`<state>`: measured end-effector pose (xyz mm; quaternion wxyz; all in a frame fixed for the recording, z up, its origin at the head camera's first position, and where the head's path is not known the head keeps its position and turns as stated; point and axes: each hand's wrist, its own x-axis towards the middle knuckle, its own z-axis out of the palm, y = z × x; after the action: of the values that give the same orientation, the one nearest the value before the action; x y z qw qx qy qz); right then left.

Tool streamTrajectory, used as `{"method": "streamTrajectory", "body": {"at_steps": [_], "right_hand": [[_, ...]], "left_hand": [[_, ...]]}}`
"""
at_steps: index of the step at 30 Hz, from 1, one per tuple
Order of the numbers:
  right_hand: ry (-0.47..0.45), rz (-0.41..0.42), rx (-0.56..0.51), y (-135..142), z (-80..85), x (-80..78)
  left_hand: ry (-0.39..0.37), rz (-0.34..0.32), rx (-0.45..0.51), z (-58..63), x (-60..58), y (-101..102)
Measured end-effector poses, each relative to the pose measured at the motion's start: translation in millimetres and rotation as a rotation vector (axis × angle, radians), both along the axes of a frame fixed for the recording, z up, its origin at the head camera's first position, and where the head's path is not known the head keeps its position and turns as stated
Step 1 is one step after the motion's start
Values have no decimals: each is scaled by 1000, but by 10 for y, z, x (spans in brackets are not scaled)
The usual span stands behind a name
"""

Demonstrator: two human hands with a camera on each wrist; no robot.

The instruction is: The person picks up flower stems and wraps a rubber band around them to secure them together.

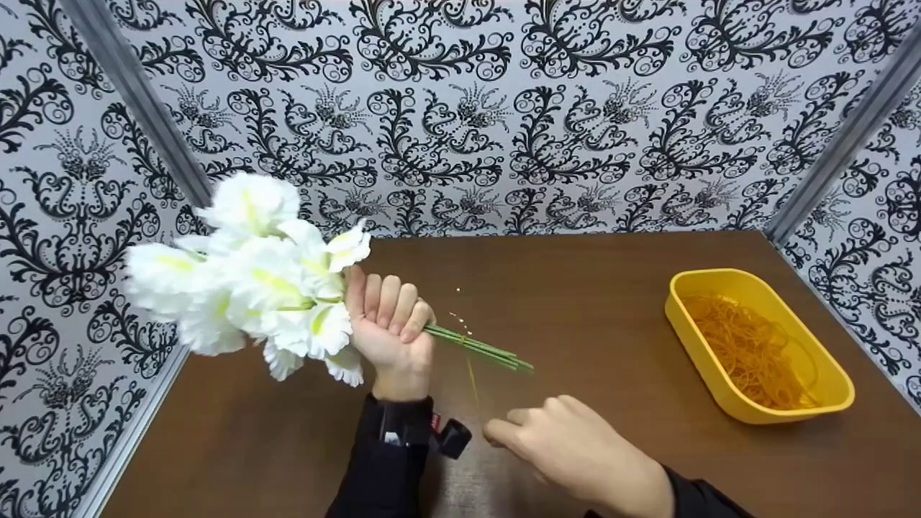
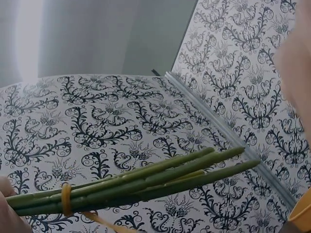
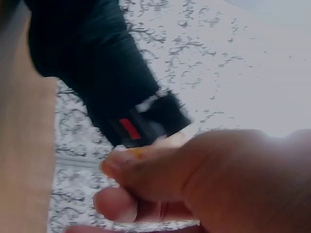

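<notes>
Taking the yellow tub (image 1: pixel 709 368) as the landmark, the bouquet of white flowers (image 1: pixel 245 280) is well to its left, held above the table (image 1: pixel 568 302). The left hand (image 1: pixel 392 324) grips it, fingers curled round the green stems (image 1: pixel 496 354) just below the blooms, with the cut ends pointing toward the tub. A yellow rubber band (image 2: pixel 66 199) loops round the stems beyond that fist, and a stretched length of it runs to the right hand (image 1: pixel 568 442). That hand, left of the tub and nearer the person, pinches the band between thumb and forefinger, the other fingers bent in.

Inside the tub lies a tangled heap of amber bands (image 1: pixel 748 352). Behind the tub rises a black-and-white patterned wall (image 1: pixel 453 129). The left fist covers part of the stems; the blooms, on the side away from the tub, block the table's far left corner.
</notes>
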<state>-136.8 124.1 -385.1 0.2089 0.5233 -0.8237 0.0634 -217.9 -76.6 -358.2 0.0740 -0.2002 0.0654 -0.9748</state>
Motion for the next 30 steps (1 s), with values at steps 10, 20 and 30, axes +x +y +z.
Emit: {"method": "streamTrajectory", "body": {"at_steps": [10,20,30], "right_hand": [[125,53,-229,120,261,176],[90,84,-500,344,450,-111],[-123,-68,-610,522,368,-514]], "left_hand": [[65,239,-321,36,26,-84],[130,100,-762,-51,69,6],[160,-300,-586,-24,121,232]]}}
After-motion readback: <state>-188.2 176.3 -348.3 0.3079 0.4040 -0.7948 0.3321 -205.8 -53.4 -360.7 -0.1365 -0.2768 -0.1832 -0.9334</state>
